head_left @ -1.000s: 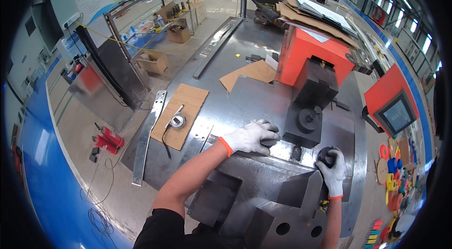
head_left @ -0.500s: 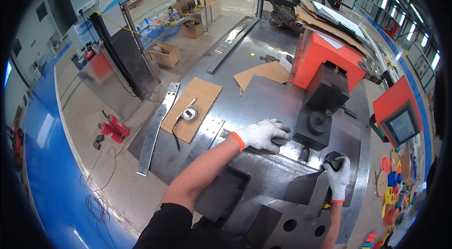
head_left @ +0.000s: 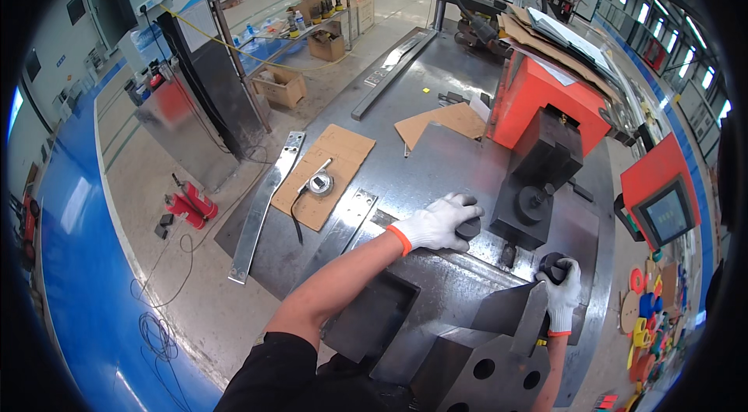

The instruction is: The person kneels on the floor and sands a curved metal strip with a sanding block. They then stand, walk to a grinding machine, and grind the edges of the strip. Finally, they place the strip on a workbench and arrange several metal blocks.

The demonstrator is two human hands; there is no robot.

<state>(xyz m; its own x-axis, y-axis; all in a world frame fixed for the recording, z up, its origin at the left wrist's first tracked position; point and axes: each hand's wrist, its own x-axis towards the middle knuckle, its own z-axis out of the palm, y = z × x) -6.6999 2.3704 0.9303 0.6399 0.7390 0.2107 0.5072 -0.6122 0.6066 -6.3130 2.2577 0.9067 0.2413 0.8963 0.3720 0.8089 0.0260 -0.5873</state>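
Note:
My left hand (head_left: 438, 223), in a white glove with an orange cuff, has its fingers curled around a short dark cylindrical piece (head_left: 469, 229) above the long metal strip. Farther right, my gloved right hand (head_left: 562, 299) grips a black round knob (head_left: 552, 265) beside the machine. Between and beyond the hands stands a dark steel block (head_left: 520, 213) with a round disc (head_left: 533, 204) on top, joined to a black ram-like block (head_left: 548, 143) that comes out of a red-orange housing (head_left: 514, 104). The steel strip (head_left: 475, 268) runs across the table between my hands.
A round gauge (head_left: 319, 183) lies on cardboard (head_left: 336, 155) at left, near flat metal bars (head_left: 267, 209). Angular dark steel blocks (head_left: 499, 373) stand close to me. A red-framed screen (head_left: 665, 213) is at right. Papers and cardboard (head_left: 565, 34) lie atop the housing. Red extinguishers (head_left: 191, 205) stand on the floor.
The view has shifted slightly. My left hand has turned a little, so more of the dark cylindrical piece shows at its fingertips. My right hand stays on the knob.

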